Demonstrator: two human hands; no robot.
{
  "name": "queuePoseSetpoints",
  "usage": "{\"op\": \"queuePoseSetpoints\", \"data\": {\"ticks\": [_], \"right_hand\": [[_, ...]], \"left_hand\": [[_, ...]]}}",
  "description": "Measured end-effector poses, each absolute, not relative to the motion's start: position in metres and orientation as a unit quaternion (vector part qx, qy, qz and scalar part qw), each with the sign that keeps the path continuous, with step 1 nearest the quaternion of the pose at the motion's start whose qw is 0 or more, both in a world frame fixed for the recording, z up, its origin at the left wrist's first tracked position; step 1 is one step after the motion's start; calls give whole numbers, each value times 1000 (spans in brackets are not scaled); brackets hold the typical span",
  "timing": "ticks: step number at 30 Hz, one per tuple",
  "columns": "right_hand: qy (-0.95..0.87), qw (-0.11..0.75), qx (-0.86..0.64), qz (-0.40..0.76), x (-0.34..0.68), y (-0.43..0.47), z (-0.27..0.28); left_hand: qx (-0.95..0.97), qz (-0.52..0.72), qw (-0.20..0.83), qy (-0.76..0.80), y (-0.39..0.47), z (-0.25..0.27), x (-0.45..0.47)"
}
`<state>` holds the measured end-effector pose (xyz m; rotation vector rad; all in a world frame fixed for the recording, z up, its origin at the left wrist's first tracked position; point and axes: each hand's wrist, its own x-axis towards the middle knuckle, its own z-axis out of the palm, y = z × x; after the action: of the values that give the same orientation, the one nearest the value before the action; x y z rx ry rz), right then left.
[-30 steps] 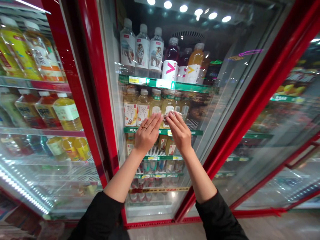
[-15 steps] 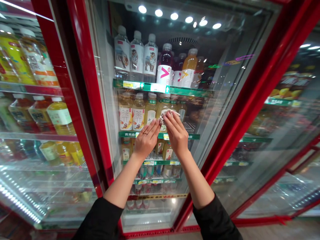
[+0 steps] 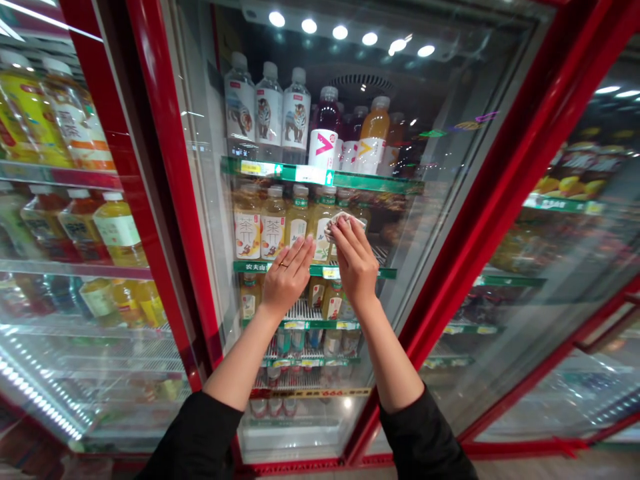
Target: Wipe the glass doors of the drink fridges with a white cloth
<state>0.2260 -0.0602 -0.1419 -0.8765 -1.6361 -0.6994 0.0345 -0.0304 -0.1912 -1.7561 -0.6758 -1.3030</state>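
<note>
A red-framed glass door (image 3: pixel 440 220) stands in front of me, with drink bottles behind it. My right hand (image 3: pixel 357 267) presses a crumpled whitish cloth (image 3: pixel 341 220) toward the glass; the cloth shows above and beside the fingertips. My left hand (image 3: pixel 289 275) is held up to its left, fingers stretched out together and a ring on one of them. Nothing is in that hand, and a gap separates it from the cloth. Whether its palm touches the glass I cannot tell.
Behind the glass, tea bottles (image 3: pixel 247 233) stand on a green-edged shelf, below tiger-label bottles (image 3: pixel 296 117) and purple and orange drinks. A red door frame (image 3: pixel 173 167) rises on the left, beside another lit cooler with bottles (image 3: pixel 120 230). More cooler doors stand on the right.
My hands have come apart: the left has moved left and slightly down, away from the cloth. The right hand stays near the same spot with the cloth, and the view has shifted slightly.
</note>
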Motion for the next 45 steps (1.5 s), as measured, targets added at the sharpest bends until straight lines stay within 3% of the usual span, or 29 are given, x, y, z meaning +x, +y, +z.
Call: {"op": "queuePoseSetpoints", "data": {"ticks": [4,12,17,22,30,39,45], "right_hand": [[-714,524,-350,-305,238,-71,-159],[-640,576,-361,-359,267,-62,-154],[-678,557,-346,-332,254,-59,-145],[-726,529,-322,-299,272,-71,-170],[-646,595,-341,-335,297,-61,-161],[-709,534,-362,-285,301,-70,-164],[-633,591,-362,-343,337,-71,-168]], "left_hand": [[-699,-519,412,-268,-31,-190,33],[-700,-539,379,-274,-34,-192,39],[-693,-548,377,-278,-42,-195,55],[-708,-540,363,-275,-50,-193,71],[-737,-497,368,-273,-54,-182,96],[-759,-507,324,-248,-50,-194,112],[-781,-484,305,-251,-52,-195,120]]}}
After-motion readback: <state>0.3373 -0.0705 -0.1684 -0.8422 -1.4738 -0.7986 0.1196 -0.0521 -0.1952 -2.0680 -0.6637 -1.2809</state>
